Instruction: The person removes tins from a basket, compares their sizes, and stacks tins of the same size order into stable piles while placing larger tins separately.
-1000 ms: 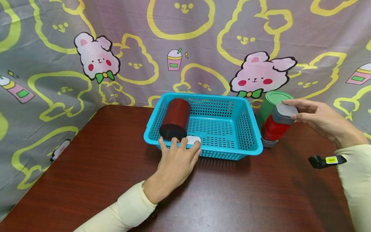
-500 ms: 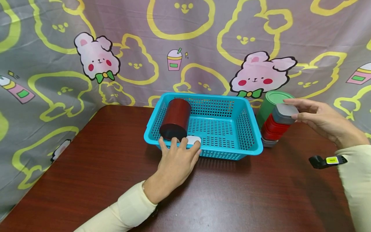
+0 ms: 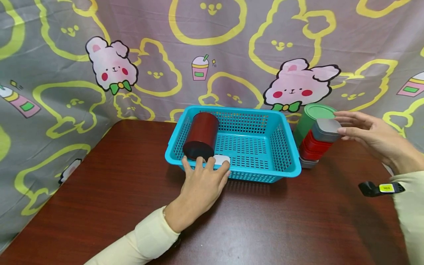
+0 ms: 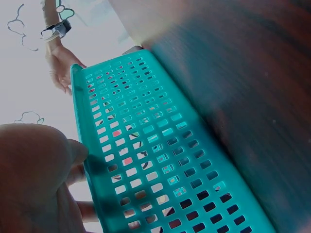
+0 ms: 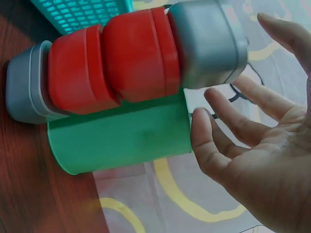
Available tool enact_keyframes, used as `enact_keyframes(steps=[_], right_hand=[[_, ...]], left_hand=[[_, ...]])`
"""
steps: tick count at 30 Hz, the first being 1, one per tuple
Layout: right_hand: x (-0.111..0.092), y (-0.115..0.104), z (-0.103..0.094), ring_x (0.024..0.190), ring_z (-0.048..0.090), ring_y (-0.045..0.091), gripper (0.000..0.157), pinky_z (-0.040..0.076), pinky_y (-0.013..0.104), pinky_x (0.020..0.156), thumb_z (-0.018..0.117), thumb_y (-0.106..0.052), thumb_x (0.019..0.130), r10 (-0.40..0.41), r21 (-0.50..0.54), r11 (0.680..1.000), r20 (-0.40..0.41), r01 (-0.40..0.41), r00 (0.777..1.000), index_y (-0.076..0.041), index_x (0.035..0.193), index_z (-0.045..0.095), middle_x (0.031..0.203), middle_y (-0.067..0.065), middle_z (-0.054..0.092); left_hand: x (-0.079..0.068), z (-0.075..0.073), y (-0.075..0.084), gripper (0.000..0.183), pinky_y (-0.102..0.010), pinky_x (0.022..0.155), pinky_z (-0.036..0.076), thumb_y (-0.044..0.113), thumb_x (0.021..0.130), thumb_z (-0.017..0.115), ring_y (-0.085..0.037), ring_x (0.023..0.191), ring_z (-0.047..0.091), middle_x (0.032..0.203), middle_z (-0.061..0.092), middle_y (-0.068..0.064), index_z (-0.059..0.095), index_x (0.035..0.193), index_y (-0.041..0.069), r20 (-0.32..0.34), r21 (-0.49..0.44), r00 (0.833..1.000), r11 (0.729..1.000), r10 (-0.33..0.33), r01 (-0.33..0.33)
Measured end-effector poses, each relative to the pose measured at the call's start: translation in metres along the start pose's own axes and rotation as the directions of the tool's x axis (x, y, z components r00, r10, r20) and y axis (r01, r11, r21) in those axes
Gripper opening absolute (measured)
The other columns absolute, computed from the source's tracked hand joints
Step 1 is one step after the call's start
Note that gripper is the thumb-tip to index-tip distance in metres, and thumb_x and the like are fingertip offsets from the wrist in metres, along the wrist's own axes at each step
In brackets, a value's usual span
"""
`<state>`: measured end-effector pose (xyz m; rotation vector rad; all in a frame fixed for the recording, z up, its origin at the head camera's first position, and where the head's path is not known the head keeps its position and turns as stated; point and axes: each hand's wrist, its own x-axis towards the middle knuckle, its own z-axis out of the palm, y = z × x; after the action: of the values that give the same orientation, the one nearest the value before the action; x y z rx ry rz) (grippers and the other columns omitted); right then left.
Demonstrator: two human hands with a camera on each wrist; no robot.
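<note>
My left hand grips the near rim of a blue-green plastic basket, its fingers hooked over the edge. A dark red cylinder lies inside at the left. Beside my fingertips a small white thing shows within the basket. At the right stands a stack of small boxes: a grey one on top, two red ones below it, and another grey one at the bottom. Next to the top box my right hand is spread with nothing between thumb and fingers.
A green canister stands upright right behind the stack, near the basket's right end. The dark wooden table backs onto a hanging cloth printed with cartoon animals.
My right hand has let go of the top grey box and drawn slightly right, its fingers opening. The left hand, basket and stack stay where they were.
</note>
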<state>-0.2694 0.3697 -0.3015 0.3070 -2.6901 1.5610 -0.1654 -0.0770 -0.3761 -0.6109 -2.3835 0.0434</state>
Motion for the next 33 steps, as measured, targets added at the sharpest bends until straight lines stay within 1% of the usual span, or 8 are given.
enact_keyframes(steps=[3,6,9,12,17,22,27,33], right_hand=[[-0.004,-0.006,0.000,0.109,0.058,-0.001,0.053,0.051,0.011,0.081,0.061,-0.006,0.104,-0.036,-0.006,0.999,-0.041,0.035,0.999,-0.020,0.153,0.047,0.134,-0.019,0.057],[-0.007,-0.015,0.001,0.111,0.057,-0.004,0.056,0.050,0.006,0.082,0.066,-0.010,0.103,-0.056,-0.068,0.996,-0.099,0.050,0.994,-0.021,0.154,0.048,0.133,-0.019,0.057],[-0.010,-0.025,0.003,0.113,0.058,-0.003,0.057,0.050,0.005,0.082,0.069,-0.011,0.101,-0.073,-0.089,0.994,-0.143,0.061,0.987,-0.021,0.154,0.050,0.134,-0.017,0.058],[-0.011,-0.036,0.006,0.117,0.057,0.000,0.058,0.050,0.005,0.083,0.070,-0.009,0.100,-0.093,-0.072,0.994,-0.166,0.082,0.982,-0.021,0.153,0.051,0.136,-0.014,0.060],[-0.015,-0.054,0.017,0.120,0.056,0.002,0.055,0.048,0.005,0.084,0.071,-0.006,0.098,-0.137,-0.057,0.990,-0.197,0.128,0.971,-0.019,0.149,0.056,0.131,-0.016,0.063],[-0.019,-0.071,0.028,0.124,0.054,0.002,0.052,0.048,0.007,0.081,0.071,-0.007,0.099,-0.147,-0.073,0.988,-0.174,0.136,0.974,-0.020,0.148,0.058,0.135,-0.016,0.062],[-0.018,-0.086,0.045,0.129,0.051,0.006,0.050,0.047,0.010,0.085,0.071,-0.010,0.099,-0.169,-0.093,0.983,-0.120,0.159,0.978,-0.024,0.146,0.060,0.141,-0.013,0.061],[-0.011,-0.103,0.064,0.133,0.049,0.008,0.048,0.048,0.013,0.087,0.071,-0.022,0.101,-0.161,-0.107,0.982,-0.022,0.158,0.987,-0.027,0.147,0.059,0.143,-0.009,0.060]], left_hand=[[0.001,0.000,0.000,0.021,-0.077,0.085,0.048,0.039,0.107,0.058,-0.039,0.086,0.065,0.103,0.071,-0.011,0.062,0.119,0.022,0.001,0.004,1.000,1.000,0.001,-0.001],[0.001,0.000,0.000,0.021,-0.077,0.085,0.048,0.039,0.107,0.058,-0.039,0.086,0.066,0.103,0.071,-0.010,0.062,0.119,0.022,0.001,0.012,1.000,1.000,0.000,0.000],[0.001,0.000,0.000,0.021,-0.077,0.086,0.048,0.039,0.107,0.058,-0.039,0.086,0.066,0.103,0.071,-0.011,0.062,0.119,0.022,0.000,0.016,1.000,1.000,0.001,-0.001],[0.001,0.000,0.000,0.021,-0.077,0.086,0.048,0.038,0.107,0.059,-0.039,0.087,0.066,0.104,0.072,-0.011,0.063,0.120,0.022,-0.001,0.017,1.000,1.000,-0.001,0.001],[0.001,-0.001,0.000,0.021,-0.078,0.085,0.048,0.038,0.107,0.058,-0.038,0.087,0.065,0.104,0.071,-0.011,0.063,0.120,0.022,-0.001,0.014,1.000,1.000,-0.003,0.003],[0.001,-0.001,0.000,0.021,-0.079,0.085,0.048,0.038,0.108,0.057,-0.038,0.086,0.065,0.103,0.071,-0.011,0.062,0.120,0.021,0.003,0.007,1.000,1.000,-0.004,0.004],[0.001,-0.001,0.000,0.020,-0.081,0.086,0.046,0.037,0.108,0.058,-0.039,0.087,0.065,0.104,0.070,-0.011,0.062,0.121,0.022,0.019,-0.020,1.000,1.000,-0.010,0.010],[0.001,-0.001,0.000,0.020,-0.081,0.086,0.046,0.037,0.108,0.058,-0.039,0.087,0.065,0.104,0.071,-0.011,0.063,0.121,0.022,0.028,-0.021,1.000,1.000,-0.013,0.014]])
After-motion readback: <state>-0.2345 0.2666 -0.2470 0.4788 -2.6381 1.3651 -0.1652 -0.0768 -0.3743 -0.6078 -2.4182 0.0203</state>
